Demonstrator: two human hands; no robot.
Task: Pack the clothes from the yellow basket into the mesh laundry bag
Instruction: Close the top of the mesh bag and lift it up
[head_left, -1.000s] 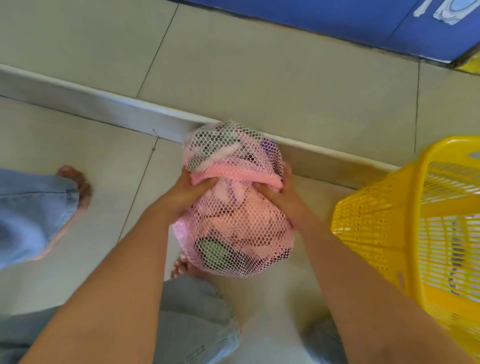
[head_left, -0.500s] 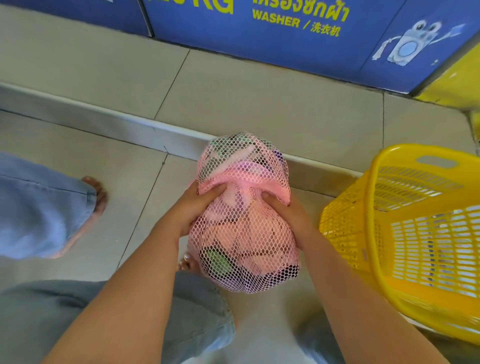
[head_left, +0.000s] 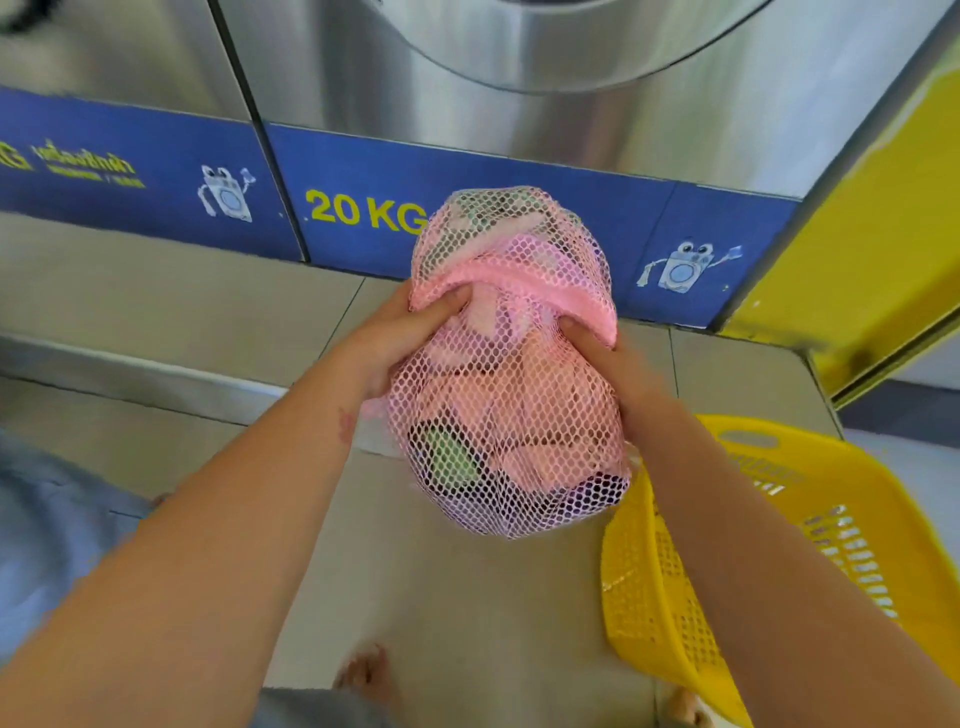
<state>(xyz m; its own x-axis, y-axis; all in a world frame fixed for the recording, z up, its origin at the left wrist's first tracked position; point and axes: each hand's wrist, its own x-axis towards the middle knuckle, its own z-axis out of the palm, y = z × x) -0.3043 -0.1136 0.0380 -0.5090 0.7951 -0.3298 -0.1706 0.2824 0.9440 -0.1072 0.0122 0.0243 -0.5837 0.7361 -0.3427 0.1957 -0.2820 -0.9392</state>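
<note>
A pink mesh laundry bag (head_left: 511, 395), stuffed with pink, green and dark clothes, hangs in the air in front of me. My left hand (head_left: 395, 338) grips its left side just under the folded pink rim. My right hand (head_left: 608, 358) grips the right side at the same height. The yellow basket (head_left: 852, 525) stands on the floor at the lower right, below the bag; I see no clothes inside it.
Steel washing machines (head_left: 519, 67) with a blue band marked 20 KG stand straight ahead on a raised tiled step (head_left: 156, 374). A yellow panel (head_left: 872, 249) is at the right. Another person's denim leg (head_left: 47, 519) is at the left. My bare feet show at the bottom.
I have lifted the bag off the floor and raised my view, so the washers have come into sight. Both hands keep the same grip. The basket now sits lower in view.
</note>
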